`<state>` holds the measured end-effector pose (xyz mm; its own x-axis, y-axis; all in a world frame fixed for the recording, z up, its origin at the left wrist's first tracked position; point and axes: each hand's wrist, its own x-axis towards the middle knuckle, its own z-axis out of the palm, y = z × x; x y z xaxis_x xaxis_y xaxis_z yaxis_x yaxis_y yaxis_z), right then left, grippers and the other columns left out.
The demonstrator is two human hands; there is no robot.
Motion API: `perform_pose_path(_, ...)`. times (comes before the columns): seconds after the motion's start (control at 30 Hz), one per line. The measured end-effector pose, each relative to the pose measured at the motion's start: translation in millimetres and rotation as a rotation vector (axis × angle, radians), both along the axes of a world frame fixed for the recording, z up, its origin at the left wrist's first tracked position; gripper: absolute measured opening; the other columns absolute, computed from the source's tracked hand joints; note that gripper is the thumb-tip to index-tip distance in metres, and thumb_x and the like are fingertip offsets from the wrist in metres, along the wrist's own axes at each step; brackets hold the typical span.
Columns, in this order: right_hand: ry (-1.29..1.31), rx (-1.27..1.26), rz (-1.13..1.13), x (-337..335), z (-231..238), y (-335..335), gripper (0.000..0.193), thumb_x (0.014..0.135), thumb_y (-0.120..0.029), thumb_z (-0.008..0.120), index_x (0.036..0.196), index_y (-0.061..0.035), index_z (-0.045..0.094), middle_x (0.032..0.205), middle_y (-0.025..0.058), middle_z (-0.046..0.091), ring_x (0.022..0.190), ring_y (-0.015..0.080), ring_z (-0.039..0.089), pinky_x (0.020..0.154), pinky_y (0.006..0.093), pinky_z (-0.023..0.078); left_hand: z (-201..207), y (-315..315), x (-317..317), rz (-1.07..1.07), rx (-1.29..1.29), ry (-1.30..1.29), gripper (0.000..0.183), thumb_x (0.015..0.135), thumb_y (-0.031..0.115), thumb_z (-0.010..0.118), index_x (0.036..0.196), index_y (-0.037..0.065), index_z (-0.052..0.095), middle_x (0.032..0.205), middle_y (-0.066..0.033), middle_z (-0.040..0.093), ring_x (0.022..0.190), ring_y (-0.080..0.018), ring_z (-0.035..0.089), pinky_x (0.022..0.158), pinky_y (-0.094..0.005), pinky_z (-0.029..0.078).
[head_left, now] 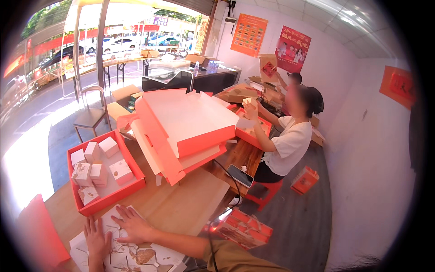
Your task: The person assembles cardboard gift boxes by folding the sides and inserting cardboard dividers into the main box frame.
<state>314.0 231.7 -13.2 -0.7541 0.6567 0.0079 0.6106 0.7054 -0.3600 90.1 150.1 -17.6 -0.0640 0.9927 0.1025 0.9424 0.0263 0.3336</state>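
Observation:
My left hand [96, 240] and my right hand [132, 225] lie close together at the table's near left, fingers spread and palms down. Both press on a flat white card sheet [165, 259] with brown printed patterns and dark cut or fold lines. Neither hand grips anything. Just beyond them stands a shallow red box tray [139, 182] holding several small white cartons [108, 146], some with brown print. Part of the sheet is covered by my hands and forearms.
Stacked large red-and-white box trays [195, 119] fill the table's middle. A phone [240, 175] lies right of them. A seated co-worker [292, 140] holds a small carton [249, 105]. A black cable [230, 174] hangs beside my right arm. Red gift boxes [244, 228] stand low at right.

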Motion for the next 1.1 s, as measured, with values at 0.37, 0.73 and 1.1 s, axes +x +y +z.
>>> perform_pose_path(0.37, 0.048, -0.058, 0.057, -15.8, -0.3, 5.1, 0.089, 0.096, -0.056, 0.063, 0.155, 0.0074, 0.040, 0.168, 0.0347, 0.022, 0.160, 0.0460, 0.015, 0.131, 0.0532, 0.015, 1.4, -3.6, 5.6, 0.034, 0.020, 0.000, 0.074, 0.086, 0.028, 0.071, 0.152, 0.000, 0.052, 0.170, -0.0266, 0.029, 0.159, -0.0427, 0.024, 0.128, -0.0576, 0.018)
perform_pose_path(0.73, -0.053, -0.069, 0.075, -17.7, 10.6, 7.6, 0.085, 0.101, -0.056, 0.054, 0.166, -0.0070, 0.030, 0.174, 0.0273, 0.013, 0.162, 0.0428, 0.010, 0.131, 0.0535, 0.013, -2.7, -0.6, 1.7, 0.026, 0.011, -0.037, 0.070, 0.082, 0.026, 0.069, 0.145, -0.002, 0.055, 0.170, -0.0290, 0.025, 0.157, -0.0477, 0.024, 0.127, -0.0618, 0.019)
perform_pose_path(1.1, -0.046, -0.021, 0.075, -24.5, -9.0, 10.2, 0.076, 0.105, -0.048, 0.050, 0.166, -0.0073, 0.030, 0.174, 0.0272, 0.013, 0.162, 0.0421, 0.010, 0.131, 0.0541, 0.013, -14.9, -0.2, -3.4, 0.030, 0.046, -0.033, 0.070, 0.083, 0.030, 0.070, 0.146, 0.003, 0.057, 0.171, -0.0272, 0.026, 0.157, -0.0459, 0.025, 0.127, -0.0607, 0.019)
